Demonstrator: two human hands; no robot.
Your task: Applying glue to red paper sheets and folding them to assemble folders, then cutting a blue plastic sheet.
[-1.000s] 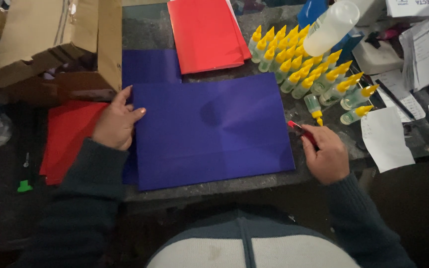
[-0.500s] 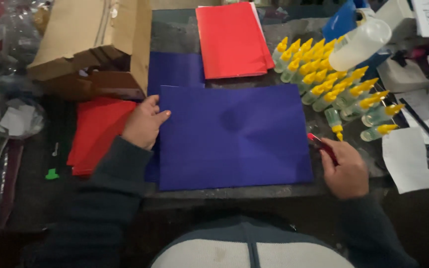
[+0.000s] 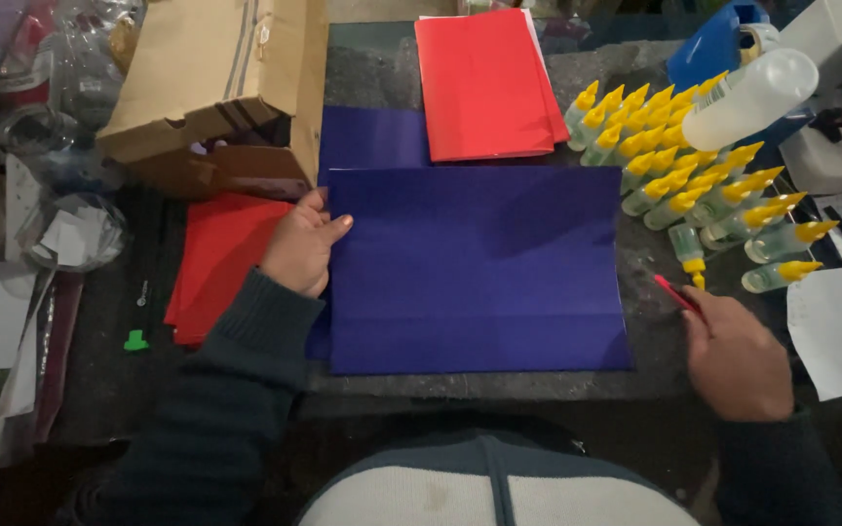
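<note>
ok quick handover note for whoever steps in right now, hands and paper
Left hand: flat on the left edge of the blue sheet, pinning it.
Right hand: off the sheet's right side, holding a thin red tool.
The blue sheet lies spread on the table, over another blue sheet. Red paper is under the left wrist, a red stack behind, glue bottles at right.
Done: sheet laid out.
Left: no mark or glue visible on it yet.

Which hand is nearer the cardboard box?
Left. The left hand rests on the blue sheet's left edge, just below the cardboard box; the right hand, holding a red pen, is across the sheet.
</note>
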